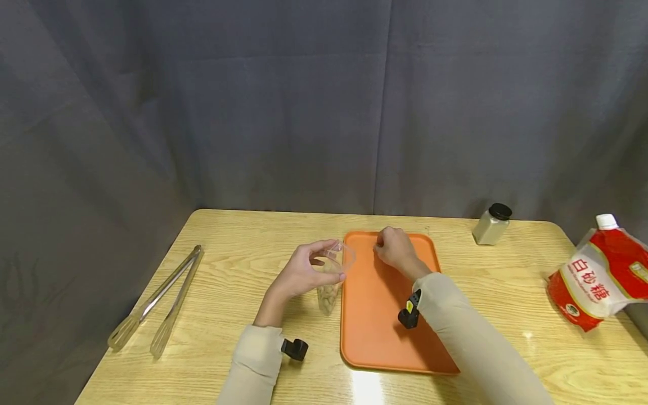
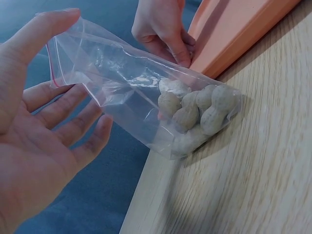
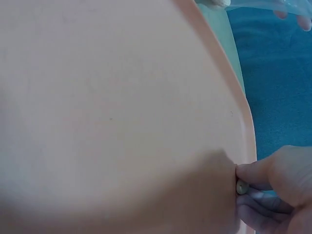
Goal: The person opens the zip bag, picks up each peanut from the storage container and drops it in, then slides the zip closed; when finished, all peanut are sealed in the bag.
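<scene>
My left hand (image 1: pixel 300 273) holds a clear zip bag (image 2: pixel 129 80) by its mouth, thumb on one side and fingers on the other. The mouth gapes between them, with a red zip line along it. Several unshelled peanuts (image 2: pixel 214 105) lie in the bag's bottom, which rests on the table left of an orange tray (image 1: pixel 374 337). Over the tray's far edge, my right hand (image 1: pixel 397 248) pinches a peanut (image 3: pixel 242 186) between thumb and fingers; most of that peanut is hidden by the fingers. The tray's visible surface is bare.
Metal tongs (image 1: pixel 172 292) lie spread on the left of the wooden table (image 1: pixel 243 247). A jar with a black lid (image 1: pixel 491 226) stands at the back right. Farther right is a red and white sugar bag (image 1: pixel 592 278) with a white cap. A dark curtain (image 1: pixel 304 112) hangs behind.
</scene>
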`<state>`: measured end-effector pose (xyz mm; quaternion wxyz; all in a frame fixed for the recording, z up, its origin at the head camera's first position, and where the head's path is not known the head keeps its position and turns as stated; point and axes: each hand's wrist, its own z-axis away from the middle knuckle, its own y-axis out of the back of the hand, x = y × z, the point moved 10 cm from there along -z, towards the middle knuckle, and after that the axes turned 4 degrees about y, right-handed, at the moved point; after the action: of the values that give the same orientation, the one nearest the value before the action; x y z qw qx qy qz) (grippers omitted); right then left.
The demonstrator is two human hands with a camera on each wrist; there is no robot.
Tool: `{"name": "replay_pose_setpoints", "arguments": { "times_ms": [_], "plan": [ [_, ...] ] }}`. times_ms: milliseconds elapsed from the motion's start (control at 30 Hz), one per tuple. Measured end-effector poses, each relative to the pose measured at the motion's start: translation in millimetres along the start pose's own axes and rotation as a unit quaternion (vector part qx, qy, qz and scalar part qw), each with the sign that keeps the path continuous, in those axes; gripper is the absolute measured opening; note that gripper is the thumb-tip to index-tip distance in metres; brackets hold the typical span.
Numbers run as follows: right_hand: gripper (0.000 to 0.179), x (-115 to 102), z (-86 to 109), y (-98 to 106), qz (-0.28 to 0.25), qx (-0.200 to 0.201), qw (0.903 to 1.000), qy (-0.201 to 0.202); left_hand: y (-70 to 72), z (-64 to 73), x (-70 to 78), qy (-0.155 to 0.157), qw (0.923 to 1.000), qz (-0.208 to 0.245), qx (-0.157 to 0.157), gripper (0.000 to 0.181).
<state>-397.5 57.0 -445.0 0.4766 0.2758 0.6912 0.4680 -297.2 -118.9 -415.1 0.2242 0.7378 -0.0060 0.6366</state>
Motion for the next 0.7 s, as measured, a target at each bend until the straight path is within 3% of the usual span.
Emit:
{"name": "replay_pose_setpoints", "arguments": {
  "times_ms": [167,300,500,700],
  "plan": [
    [0.009,-1,0.3,2,-0.004,-0.001,0.9999,0.01,0.4,0.5,2.3,0.001,1.0,0.001,0.001,0.072],
    [0.009,-13,2.1,18,-0.002,0.026,0.9981,0.055,-0.8,0.6,3.5,0.0,1.0,0.008,0.0,0.072],
    [0.01,-63,12.5,55,-0.021,0.056,0.9879,0.143,-1.6,-0.1,3.2,-0.004,0.9998,0.021,0.0,0.072],
    [0.007,-114,32.7,78,-0.029,0.053,0.9778,0.201,-4.2,-0.2,4.4,-0.004,1.0,0.007,-0.003,0.071]
  ]
}}
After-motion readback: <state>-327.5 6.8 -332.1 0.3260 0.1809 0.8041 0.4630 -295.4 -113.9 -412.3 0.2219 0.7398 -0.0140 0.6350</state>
